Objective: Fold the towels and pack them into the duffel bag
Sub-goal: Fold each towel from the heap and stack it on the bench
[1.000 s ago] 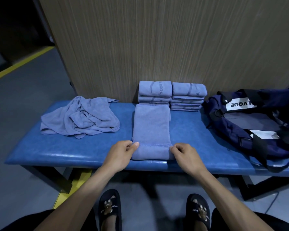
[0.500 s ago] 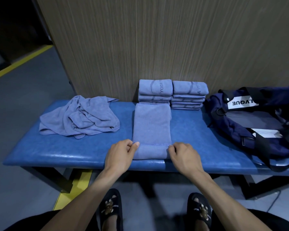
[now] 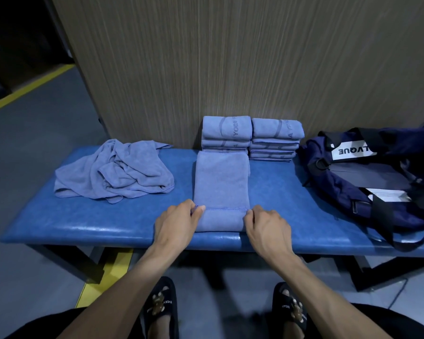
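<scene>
Hands (image 3: pixel 224 222) pinch towel (image 3: pixel 221 182) near fold.

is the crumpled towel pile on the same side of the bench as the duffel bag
No, the crumpled towel pile lies at the left end of the bench, the duffel bag at the right.

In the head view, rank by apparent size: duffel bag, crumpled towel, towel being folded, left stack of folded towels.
1. duffel bag, partly cut off
2. crumpled towel
3. towel being folded
4. left stack; it sits farther back, so true size is unsure
</scene>
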Action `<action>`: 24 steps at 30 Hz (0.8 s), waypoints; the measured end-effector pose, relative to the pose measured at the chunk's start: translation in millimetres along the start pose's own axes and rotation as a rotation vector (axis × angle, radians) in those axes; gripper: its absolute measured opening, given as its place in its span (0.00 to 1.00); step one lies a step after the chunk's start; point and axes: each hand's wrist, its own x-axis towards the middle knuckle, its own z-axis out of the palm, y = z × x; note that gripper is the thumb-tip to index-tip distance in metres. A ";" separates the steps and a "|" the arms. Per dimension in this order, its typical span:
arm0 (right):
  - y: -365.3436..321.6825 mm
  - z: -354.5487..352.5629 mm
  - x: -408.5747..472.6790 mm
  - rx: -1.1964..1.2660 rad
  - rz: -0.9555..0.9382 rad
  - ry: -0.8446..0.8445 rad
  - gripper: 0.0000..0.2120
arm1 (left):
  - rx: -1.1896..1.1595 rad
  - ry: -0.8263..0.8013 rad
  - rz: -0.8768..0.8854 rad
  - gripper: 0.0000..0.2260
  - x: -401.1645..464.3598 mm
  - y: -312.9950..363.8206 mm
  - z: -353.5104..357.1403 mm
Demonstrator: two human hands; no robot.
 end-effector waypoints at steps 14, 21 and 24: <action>18.0 15.6 19.2 0.049 -0.517 0.206 0.09 | -0.013 0.330 0.596 0.08 12.1 -16.6 12.7; 26.4 11.2 29.7 0.369 -0.448 0.083 0.06 | -0.175 0.236 0.537 0.10 11.6 -27.3 9.9; 28.5 11.4 33.0 0.521 -0.377 0.037 0.04 | -0.274 0.169 0.447 0.07 12.8 -25.7 5.1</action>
